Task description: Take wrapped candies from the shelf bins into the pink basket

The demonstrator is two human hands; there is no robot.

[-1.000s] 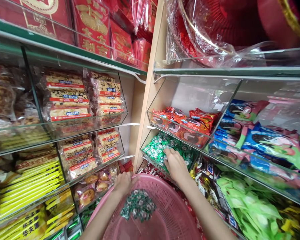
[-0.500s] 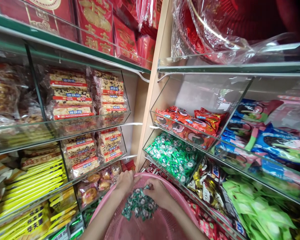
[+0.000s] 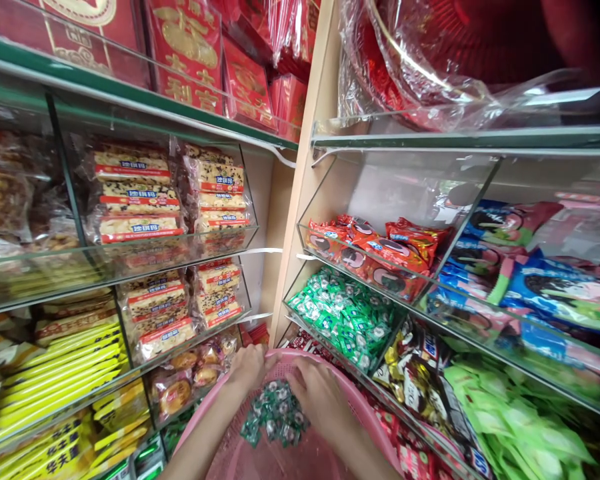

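Presently, your left hand [image 3: 250,369] grips the far rim of the pink basket [image 3: 273,465], left of centre. Your right hand [image 3: 314,393] is inside the basket, fingers bent at the right edge of a pile of green-wrapped candies [image 3: 273,415]; whether it grasps any, I cannot tell. The pile lies within the basket. Far right of it, a shelf bin contains loose green candies [image 3: 343,313], below red packets [image 3: 380,243].

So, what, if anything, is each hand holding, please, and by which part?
The left hand grips the pink basket by its far rim; whether the right hand holds anything cannot be told.
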